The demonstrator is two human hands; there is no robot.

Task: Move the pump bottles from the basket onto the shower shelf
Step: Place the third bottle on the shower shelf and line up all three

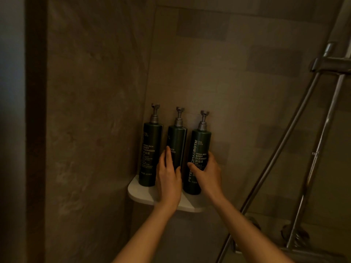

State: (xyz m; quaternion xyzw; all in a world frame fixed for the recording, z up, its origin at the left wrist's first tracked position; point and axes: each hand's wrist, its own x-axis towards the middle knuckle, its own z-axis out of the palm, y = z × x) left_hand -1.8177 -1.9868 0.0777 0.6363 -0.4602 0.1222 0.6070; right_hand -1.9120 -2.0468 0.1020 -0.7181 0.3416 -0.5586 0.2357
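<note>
Left hand [168, 179] clasps middle bottle [175, 147]; right hand [208, 172] clasps right bottle [197, 158].

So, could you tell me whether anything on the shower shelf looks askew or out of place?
Nothing looks spilled or damaged. All three pump bottles stand on the white corner shelf. The right bottle, in the right hand, leans slightly left and sits near the front edge. The left hand holds the middle bottle.

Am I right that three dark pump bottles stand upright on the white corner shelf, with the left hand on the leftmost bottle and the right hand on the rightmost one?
Not quite. The head view shows the left hand on the middle bottle, not the leftmost bottle, which stands untouched. The rest holds: three bottles upright on the white corner shelf, and the right hand on the rightmost bottle.
</note>
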